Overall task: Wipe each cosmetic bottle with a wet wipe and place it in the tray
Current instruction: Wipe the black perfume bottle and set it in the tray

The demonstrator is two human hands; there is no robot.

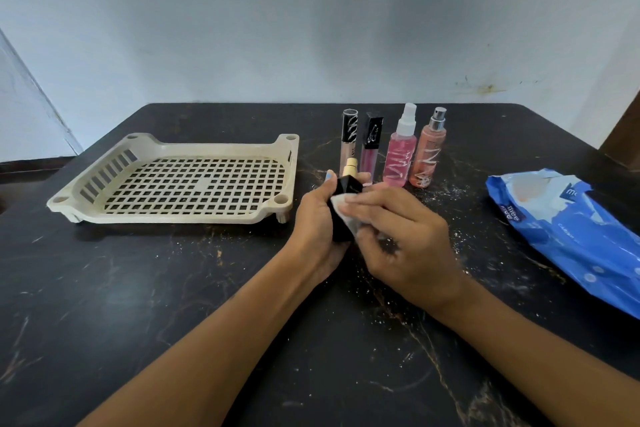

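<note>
Left hand (317,218) grips a black bottle (343,210) with a gold neck, held above the dark marbled table (173,305), just right of the tray. Right hand (398,239) pinches a white wet wipe (341,203) against the bottle's side. Beige slotted tray (104,215) sits at left, nothing in it. Behind the hands stand four items in a row: clear-capped lip gloss tube (348,142), black-capped pink gloss tube (370,149), pink spray bottle (400,152), peach spray bottle (427,152). Blue wet-wipe pack (571,236) lies at right.
</note>
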